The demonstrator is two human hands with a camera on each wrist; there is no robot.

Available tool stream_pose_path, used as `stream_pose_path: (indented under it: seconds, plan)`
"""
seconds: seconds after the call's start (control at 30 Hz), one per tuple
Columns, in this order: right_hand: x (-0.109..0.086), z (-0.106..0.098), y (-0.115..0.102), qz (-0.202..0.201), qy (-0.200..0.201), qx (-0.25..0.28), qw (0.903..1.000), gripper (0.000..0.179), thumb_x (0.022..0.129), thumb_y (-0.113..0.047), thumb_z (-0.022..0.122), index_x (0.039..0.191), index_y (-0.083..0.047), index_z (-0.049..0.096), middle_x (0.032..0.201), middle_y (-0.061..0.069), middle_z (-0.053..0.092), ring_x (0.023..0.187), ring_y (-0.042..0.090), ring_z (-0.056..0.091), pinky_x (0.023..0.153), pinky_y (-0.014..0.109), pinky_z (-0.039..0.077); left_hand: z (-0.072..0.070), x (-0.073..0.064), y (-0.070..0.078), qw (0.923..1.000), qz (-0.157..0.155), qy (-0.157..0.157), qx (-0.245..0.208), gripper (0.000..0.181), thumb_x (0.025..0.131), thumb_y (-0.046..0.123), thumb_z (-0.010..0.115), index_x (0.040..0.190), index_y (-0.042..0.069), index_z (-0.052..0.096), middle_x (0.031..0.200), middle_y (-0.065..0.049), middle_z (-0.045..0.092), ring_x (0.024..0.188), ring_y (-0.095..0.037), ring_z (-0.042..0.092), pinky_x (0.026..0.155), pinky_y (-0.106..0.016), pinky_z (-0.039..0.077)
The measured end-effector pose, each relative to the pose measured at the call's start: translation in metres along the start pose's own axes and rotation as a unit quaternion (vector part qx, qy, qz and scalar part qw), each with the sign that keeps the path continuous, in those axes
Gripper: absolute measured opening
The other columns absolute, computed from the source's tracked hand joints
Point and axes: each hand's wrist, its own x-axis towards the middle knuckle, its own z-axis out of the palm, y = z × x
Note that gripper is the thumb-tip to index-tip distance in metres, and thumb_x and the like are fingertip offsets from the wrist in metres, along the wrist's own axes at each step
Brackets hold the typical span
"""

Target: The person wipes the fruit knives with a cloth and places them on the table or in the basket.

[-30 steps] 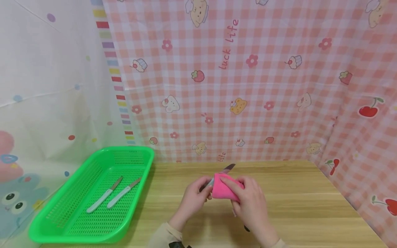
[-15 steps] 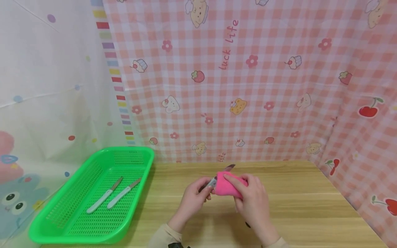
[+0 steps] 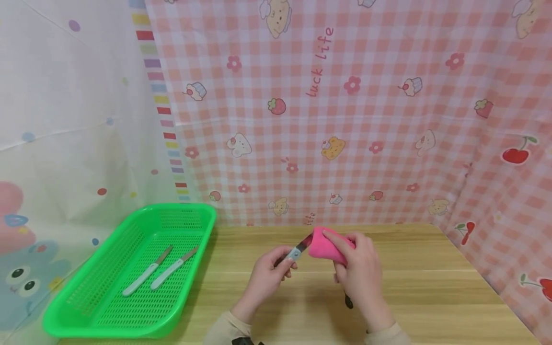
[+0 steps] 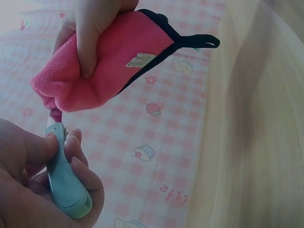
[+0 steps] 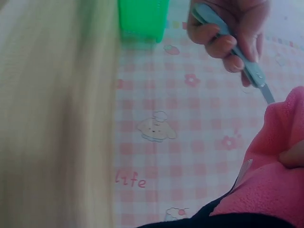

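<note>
My left hand (image 3: pixel 265 278) grips a small knife (image 3: pixel 294 254) by its pale blue-green handle, the blade pointing away and to the right. A pink towel (image 3: pixel 329 247) is pinched in my right hand (image 3: pixel 361 268), folded over the blade's front part, so the tip is hidden. Between handle and towel a stretch of blade shows in the head view. Seen from the left wrist, the towel has dark edging, a small white label (image 4: pixel 140 60) and a hanging loop (image 4: pixel 202 42). Both hands are above the table.
At the left stands a green plastic basket (image 3: pixel 56 318) with perforated sides. Two knives with pale handles, a left one (image 3: pixel 141 279) and a right one (image 3: pixel 168 274), lie in it. Behind the wooden table (image 3: pixel 422 287) hangs a pink checked cloth (image 3: pixel 379 120).
My right hand has slid the towel up and to the right along the blade, towards its tip. More blade near the handle now shows, while the tip has become covered. My left hand stays nearly still.
</note>
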Motion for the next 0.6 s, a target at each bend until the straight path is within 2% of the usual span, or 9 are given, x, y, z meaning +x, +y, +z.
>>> stream_pose_path:
  seconds: [0.23, 0.47, 0.6]
  plan:
    - [0.008, -0.010, 0.002, 0.036, 0.023, -0.010, 0.9990, 0.064, 0.065, 0.011, 0.075, 0.120, -0.022, 0.072, 0.098, 0.021, 0.059, 0.085, 0.038, 0.053, 0.066, 0.048, 0.044, -0.001, 0.001, -0.003, 0.9998, 0.003, -0.001, -0.018, 0.016, 0.098, 0.004, 0.058, 0.110, 0.003, 0.068, 0.083, -0.005, 0.066, 0.068, -0.013, 0.059, 0.058, -0.024, 0.050]
    - [0.010, -0.020, 0.007, 0.046, 0.043, -0.005, 0.9980, 0.061, 0.068, 0.009, 0.072, 0.120, -0.022, 0.072, 0.098, 0.020, 0.059, 0.087, 0.038, 0.052, 0.065, 0.049, 0.043, -0.005, 0.001, -0.004, 0.9996, 0.004, 0.008, -0.026, 0.015, 0.099, 0.005, 0.057, 0.110, 0.002, 0.067, 0.083, -0.006, 0.066, 0.067, -0.013, 0.059, 0.058, -0.022, 0.049]
    - [0.011, -0.024, 0.007, 0.037, 0.044, 0.007, 0.9983, 0.060, 0.068, 0.009, 0.073, 0.120, -0.021, 0.072, 0.098, 0.020, 0.059, 0.088, 0.038, 0.052, 0.068, 0.048, 0.042, -0.009, 0.001, -0.004, 0.9995, 0.006, 0.016, -0.028, 0.015, 0.099, 0.006, 0.057, 0.110, 0.002, 0.067, 0.083, -0.007, 0.067, 0.067, -0.013, 0.059, 0.058, -0.025, 0.049]
